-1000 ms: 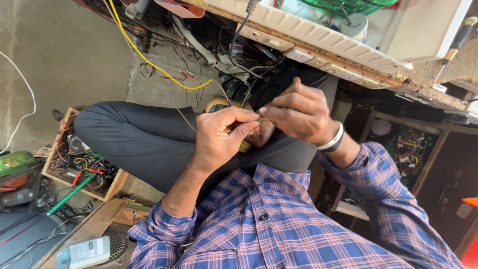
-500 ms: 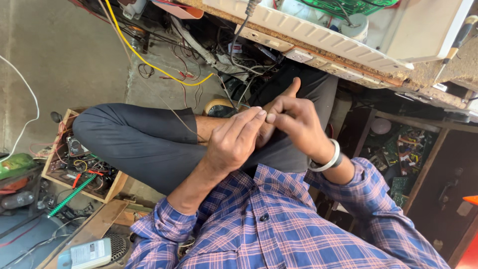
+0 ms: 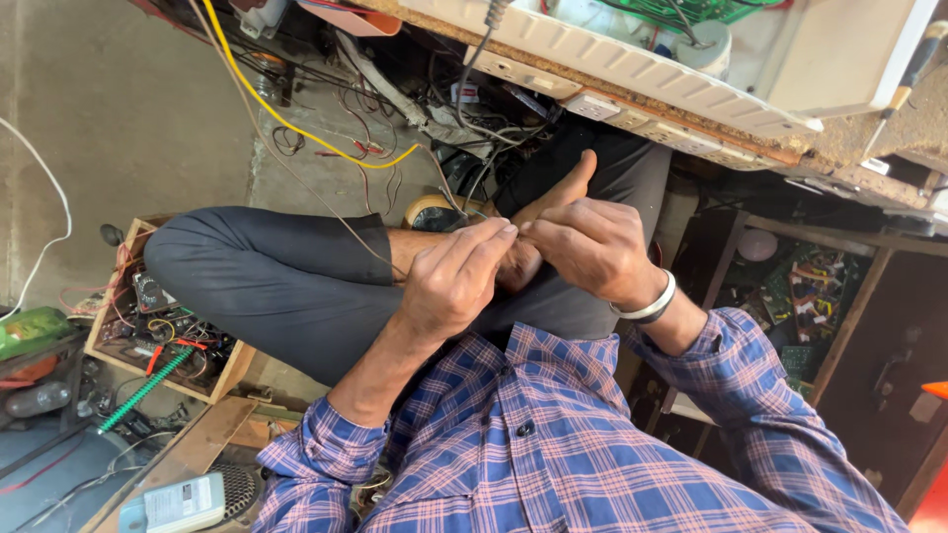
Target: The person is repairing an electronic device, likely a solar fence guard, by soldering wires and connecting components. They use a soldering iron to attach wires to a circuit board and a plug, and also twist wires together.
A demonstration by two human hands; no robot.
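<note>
Wire (image 3: 341,217), thin and brownish, runs down from the top left across your bent knee and ends right where your two hands meet, above your lap. Your left hand (image 3: 456,281) has its fingers curled narrow, with thumb and forefinger pinched at that meeting point; your right hand (image 3: 591,247) is closed the same way against it, thumb sticking up. The pinched bit itself is too small to make out, so you cannot tell whether it is the wire's end or some small part on it.

Starting at the far left, a white cable (image 3: 49,232) loops over the bare concrete floor (image 3: 118,109), which gives the most open room. Below it sits a green object (image 3: 30,331), then a wooden box (image 3: 163,331) packed with loose wires, small parts and a red-handled tool. A green-handled screwdriver (image 3: 143,390) leans out over the box's near edge. Lower left, a pale handheld meter (image 3: 173,505) lies on a board next to a round speaker grille (image 3: 235,489).

Your dark trouser leg (image 3: 267,281) lies across the middle and closes off the way between the box and your hands. A yellow cable (image 3: 296,123) sweeps above it into a tangle of wires near a round tan object (image 3: 434,210) just behind your left hand.

Overhead to the right, a white power strip (image 3: 632,69) on a worn wooden edge hangs close above your hands, leaving little headroom. At the far right, a dark wooden shelf (image 3: 790,296) holds green circuit boards (image 3: 820,296), close to your right sleeve (image 3: 760,395).
</note>
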